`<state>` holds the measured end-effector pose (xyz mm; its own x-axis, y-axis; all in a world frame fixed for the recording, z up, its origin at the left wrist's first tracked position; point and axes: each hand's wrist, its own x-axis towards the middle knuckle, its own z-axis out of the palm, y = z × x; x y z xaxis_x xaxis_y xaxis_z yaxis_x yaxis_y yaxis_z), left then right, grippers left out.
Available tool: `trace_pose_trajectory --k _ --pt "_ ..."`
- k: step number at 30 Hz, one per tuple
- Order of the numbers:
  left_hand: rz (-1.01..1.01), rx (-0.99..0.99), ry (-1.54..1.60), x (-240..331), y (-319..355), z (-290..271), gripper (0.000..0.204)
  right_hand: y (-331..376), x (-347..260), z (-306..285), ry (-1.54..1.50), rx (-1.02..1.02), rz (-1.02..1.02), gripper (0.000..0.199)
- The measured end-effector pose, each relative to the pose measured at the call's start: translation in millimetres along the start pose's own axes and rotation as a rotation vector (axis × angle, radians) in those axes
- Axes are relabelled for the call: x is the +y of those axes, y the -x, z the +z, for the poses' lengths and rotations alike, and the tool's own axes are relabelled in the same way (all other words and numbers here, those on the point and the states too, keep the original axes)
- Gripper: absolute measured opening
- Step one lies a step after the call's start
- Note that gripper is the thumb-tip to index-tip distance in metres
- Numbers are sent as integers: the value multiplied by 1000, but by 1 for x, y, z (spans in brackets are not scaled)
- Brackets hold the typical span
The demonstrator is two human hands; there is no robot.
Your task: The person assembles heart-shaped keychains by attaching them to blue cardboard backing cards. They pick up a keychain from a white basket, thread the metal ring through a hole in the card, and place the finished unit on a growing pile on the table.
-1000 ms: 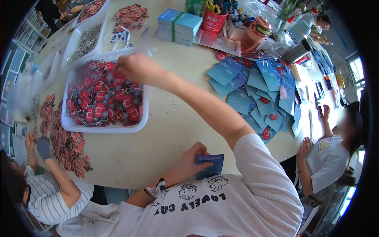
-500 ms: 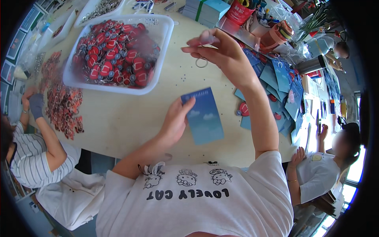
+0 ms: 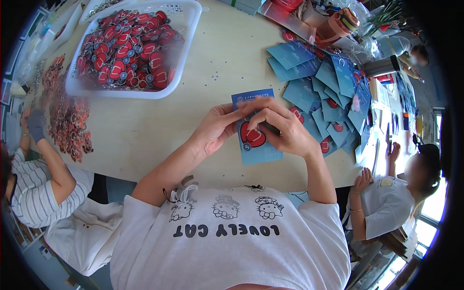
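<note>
My left hand (image 3: 218, 124) pinches the left edge of a blue card (image 3: 263, 153) with clouds on it, held above the table. Against the card's face lies a red keychain (image 3: 253, 134) with a small round grey-blue tag. My right hand (image 3: 276, 120) is curled over the upper part of the card, its fingers closed at the top of the keychain. Those fingers hide the keychain's ring, and both hands' fingertips meet there.
A white plastic basket (image 3: 187, 46) full of red keychains stands at the upper left. Beyond it, orange-red pieces (image 3: 70, 121) lie heaped near a co-worker's gloved hand (image 3: 35, 124). Blue cards (image 3: 299, 94), some with keychains, spread over the right side. Another person (image 3: 386, 193) sits at right.
My right hand has come down from above, where a metal ring hung from its fingers, to the card. A red keychain now shows against the card, which my left hand still holds.
</note>
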<state>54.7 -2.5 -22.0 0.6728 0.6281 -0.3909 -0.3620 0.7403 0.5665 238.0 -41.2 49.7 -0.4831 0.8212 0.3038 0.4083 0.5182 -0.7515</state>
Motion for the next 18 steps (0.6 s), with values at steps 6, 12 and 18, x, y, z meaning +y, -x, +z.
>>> trace_pose_trajectory --k 6,12,18 --pt "492 154 -332 9 4 15 19 4 -7 -15 270 252 145 29" --pt "659 192 -385 13 3 31 20 -13 -1 19 264 524 238 21" --pt "586 119 -239 10 8 27 21 -13 -2 10 -43 599 485 17"
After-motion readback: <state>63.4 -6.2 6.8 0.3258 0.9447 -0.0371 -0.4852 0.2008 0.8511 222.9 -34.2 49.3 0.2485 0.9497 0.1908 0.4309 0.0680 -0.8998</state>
